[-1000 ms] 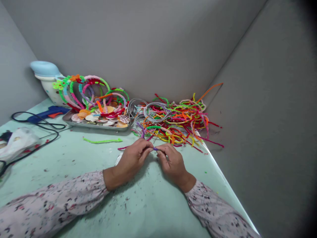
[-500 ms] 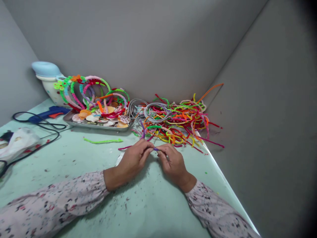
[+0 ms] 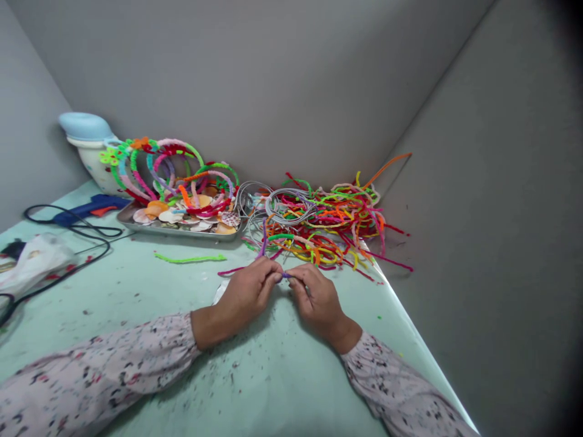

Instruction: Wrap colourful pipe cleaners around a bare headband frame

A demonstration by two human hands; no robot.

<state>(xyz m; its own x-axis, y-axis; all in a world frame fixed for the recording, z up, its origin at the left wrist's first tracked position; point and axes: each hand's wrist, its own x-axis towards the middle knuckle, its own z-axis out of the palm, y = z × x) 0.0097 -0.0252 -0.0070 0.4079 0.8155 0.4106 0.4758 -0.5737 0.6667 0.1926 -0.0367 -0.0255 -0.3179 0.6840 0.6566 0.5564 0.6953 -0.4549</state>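
Between my two hands runs a purple pipe cleaner (image 3: 263, 241), its free end sticking up behind my left fingers. My left hand (image 3: 248, 290) pinches it, and my right hand (image 3: 317, 298) pinches it a short way to the right. A short purple stretch shows in the gap between the fingertips; the rest is hidden in the fingers. Just beyond my hands lies a tangled heap of coloured pipe cleaners (image 3: 346, 212), with coils of grey wire (image 3: 290, 207) on its left part. A single bright green pipe cleaner (image 3: 190, 259) lies to the left.
A metal tray (image 3: 182, 233) holds shells and fuzzy coloured hoops (image 3: 175, 145). Left of it are a blue glue gun (image 3: 82, 210), a black cord (image 3: 102, 243), a white plastic bag (image 3: 43, 260) and a blue-lidded container (image 3: 86, 127). Walls stand behind the green table (image 3: 273, 376).
The upright purple end behind my left hand has swung slightly to the right. Both hands stay in nearly the same place, pinching the pipe cleaner.
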